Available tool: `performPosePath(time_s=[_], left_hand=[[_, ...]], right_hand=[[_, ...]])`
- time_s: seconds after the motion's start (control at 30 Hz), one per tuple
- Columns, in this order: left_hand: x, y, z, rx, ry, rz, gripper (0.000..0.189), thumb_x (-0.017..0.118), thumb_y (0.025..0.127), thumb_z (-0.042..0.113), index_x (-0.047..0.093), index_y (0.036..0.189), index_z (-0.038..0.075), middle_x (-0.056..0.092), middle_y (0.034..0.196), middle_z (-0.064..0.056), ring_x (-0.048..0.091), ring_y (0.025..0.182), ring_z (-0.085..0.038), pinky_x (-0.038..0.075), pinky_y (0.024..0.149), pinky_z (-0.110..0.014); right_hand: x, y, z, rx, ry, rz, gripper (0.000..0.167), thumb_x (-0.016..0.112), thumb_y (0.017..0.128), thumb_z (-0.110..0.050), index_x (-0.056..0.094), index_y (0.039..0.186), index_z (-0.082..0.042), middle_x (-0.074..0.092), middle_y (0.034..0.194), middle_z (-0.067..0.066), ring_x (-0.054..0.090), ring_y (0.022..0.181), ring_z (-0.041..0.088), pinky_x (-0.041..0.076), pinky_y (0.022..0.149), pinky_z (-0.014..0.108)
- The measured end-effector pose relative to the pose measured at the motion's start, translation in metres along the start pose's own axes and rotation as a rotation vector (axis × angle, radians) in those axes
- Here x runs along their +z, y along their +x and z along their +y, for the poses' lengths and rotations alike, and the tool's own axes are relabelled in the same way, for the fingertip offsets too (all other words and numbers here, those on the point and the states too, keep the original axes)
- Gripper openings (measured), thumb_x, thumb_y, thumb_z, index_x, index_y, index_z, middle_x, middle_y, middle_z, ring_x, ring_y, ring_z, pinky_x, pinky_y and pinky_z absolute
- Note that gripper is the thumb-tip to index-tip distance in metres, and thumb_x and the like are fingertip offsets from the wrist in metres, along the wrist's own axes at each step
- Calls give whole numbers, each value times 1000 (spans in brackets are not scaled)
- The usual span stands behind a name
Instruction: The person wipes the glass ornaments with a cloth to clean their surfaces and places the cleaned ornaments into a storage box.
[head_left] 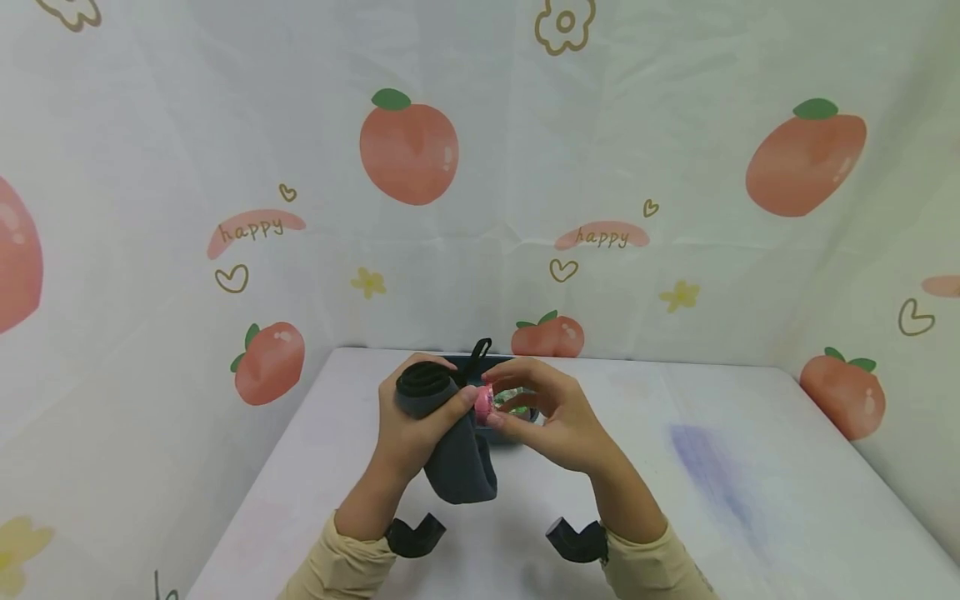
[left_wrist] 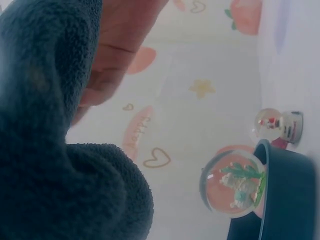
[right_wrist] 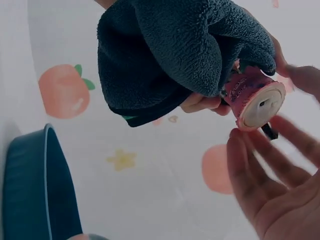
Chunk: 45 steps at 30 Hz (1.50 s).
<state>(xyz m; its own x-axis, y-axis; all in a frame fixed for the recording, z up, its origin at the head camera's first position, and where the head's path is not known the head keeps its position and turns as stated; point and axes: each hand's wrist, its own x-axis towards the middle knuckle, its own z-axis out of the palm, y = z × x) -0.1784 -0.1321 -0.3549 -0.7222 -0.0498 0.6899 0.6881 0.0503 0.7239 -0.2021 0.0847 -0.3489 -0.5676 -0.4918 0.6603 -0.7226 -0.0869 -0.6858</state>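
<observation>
My left hand (head_left: 408, 417) grips a dark blue-grey fleecy towel (head_left: 461, 467). Its thumb presses the side of a pink-based ornament (head_left: 483, 404), whose upper part is hidden inside the towel's folds. In the right wrist view the round white underside (right_wrist: 262, 106) of that base faces the camera, with a small slot in its middle. Spread around the rim are the fingers of my right hand (head_left: 555, 408), slightly blurred, with the fingertips right at the base's edge. Below the towel, a snow globe (left_wrist: 235, 182) with green and white figures sits in a dark blue basin (left_wrist: 287, 192).
Beside the basin, a smaller snow globe (left_wrist: 272, 125) with a red-and-white figure stands on the white table (head_left: 637, 467). A pale curtain (head_left: 480, 283) printed with peaches hangs behind the table. Black wrist mounts (head_left: 416, 537) show below the hands.
</observation>
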Motion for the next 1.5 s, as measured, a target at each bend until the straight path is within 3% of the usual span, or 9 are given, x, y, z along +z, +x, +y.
performPosePath(time_s=[0.2, 0.27, 0.47, 0.53, 0.67, 0.9, 1.03, 1.27, 1.5], left_hand=[[1, -1, -1, 19, 1, -17, 26, 83, 82, 5, 70, 105, 5, 69, 89, -7, 67, 78, -15, 56, 72, -31], [1, -1, -2, 29, 6, -13, 26, 83, 82, 5, 69, 104, 4, 69, 88, -5, 66, 76, -15, 56, 72, -31], [0, 0, -1, -5, 8, 7, 27, 84, 82, 5, 70, 105, 5, 69, 89, -5, 68, 79, -16, 57, 74, -31], [0, 0, 0, -24, 8, 5, 26, 84, 83, 6, 70, 105, 6, 69, 90, -7, 68, 81, -18, 57, 76, -31], [1, 0, 1, -49, 7, 1, 25, 84, 83, 7, 70, 105, 5, 69, 91, -9, 68, 83, -19, 57, 77, -31], [2, -1, 1, -60, 11, 5, 24, 83, 84, 7, 70, 104, 5, 69, 90, -4, 68, 84, -19, 56, 77, -32], [2, -1, 2, -67, 4, 4, 24, 83, 84, 7, 70, 105, 6, 69, 91, -3, 68, 84, -20, 56, 77, -32], [0, -1, 0, -72, -22, 28, 25, 81, 85, 5, 69, 106, 1, 70, 94, -4, 69, 86, -17, 58, 78, -30], [-1, 0, 1, -127, -55, 10, 25, 82, 87, 7, 69, 108, 4, 70, 96, -4, 68, 86, -18, 58, 78, -31]], right_hand=[[0, -2, -1, 185, -54, -41, 30, 74, 98, -8, 69, 127, -11, 73, 120, 7, 74, 103, 18, 63, 85, 35], [1, -2, -1, 172, -45, -47, 30, 77, 96, -7, 70, 125, -12, 73, 117, 6, 74, 102, 17, 63, 83, 34], [2, 1, -1, -49, -6, -18, 46, 85, 83, 10, 67, 123, -5, 66, 121, 14, 67, 108, 20, 63, 84, 32], [3, 1, -2, -82, -9, -8, 47, 85, 81, 12, 66, 121, -5, 64, 121, 15, 65, 110, 20, 63, 85, 31], [2, 0, -2, -59, -39, 6, 47, 87, 78, 11, 67, 117, -8, 65, 117, 10, 65, 108, 19, 63, 84, 31], [2, -2, -3, 54, -144, 22, 40, 89, 78, -1, 68, 108, -17, 73, 111, 1, 69, 99, 17, 62, 84, 33], [2, -2, -3, 58, -163, 31, 34, 89, 79, -5, 68, 104, -15, 75, 106, 1, 70, 94, 16, 63, 84, 34], [1, 0, -3, 0, -115, 92, 33, 87, 78, 2, 67, 100, -12, 77, 104, 7, 70, 89, 16, 62, 78, 33], [-1, 2, -1, -8, -3, 244, 33, 80, 80, 14, 57, 101, 1, 73, 109, 15, 72, 89, 13, 61, 80, 25]])
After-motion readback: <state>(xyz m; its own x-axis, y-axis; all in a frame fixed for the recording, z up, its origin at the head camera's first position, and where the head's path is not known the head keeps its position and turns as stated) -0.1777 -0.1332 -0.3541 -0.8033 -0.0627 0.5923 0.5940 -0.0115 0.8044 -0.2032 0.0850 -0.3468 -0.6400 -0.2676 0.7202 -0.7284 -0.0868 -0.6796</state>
